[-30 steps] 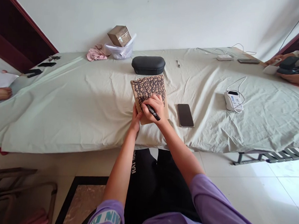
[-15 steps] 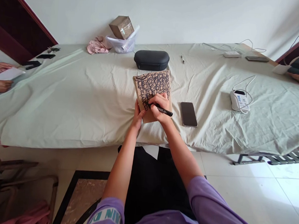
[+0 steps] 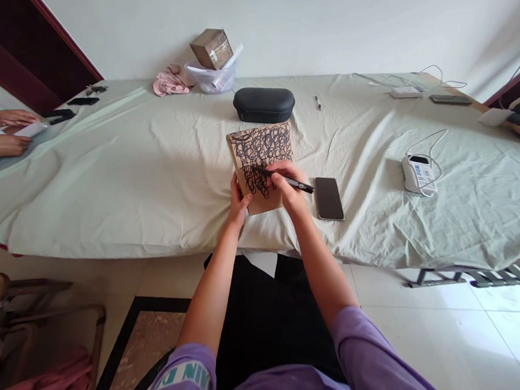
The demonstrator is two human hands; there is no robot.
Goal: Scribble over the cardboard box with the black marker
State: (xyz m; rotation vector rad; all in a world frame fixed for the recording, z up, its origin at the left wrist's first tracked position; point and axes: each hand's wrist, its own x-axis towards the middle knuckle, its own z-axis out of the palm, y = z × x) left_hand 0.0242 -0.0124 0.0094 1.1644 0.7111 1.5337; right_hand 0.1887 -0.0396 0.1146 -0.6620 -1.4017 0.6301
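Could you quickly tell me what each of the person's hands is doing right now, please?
Left hand: gripping the near left edge of the scribbled brown cardboard.
Right hand: closed around a black marker, tip on the cardboard.

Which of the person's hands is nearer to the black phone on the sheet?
Right. The right hand, holding the marker, sits just left of the phone; the left hand grips the cardboard's far edge.

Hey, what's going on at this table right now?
A person in purple sleeves is scribbling on a piece of brown cardboard lying on the cloth-covered table. Their right hand holds a black marker with its tip on the cardboard, which is mostly covered in black loops. Their left hand steadies its near edge. A phone lies just to the right, a black case behind.
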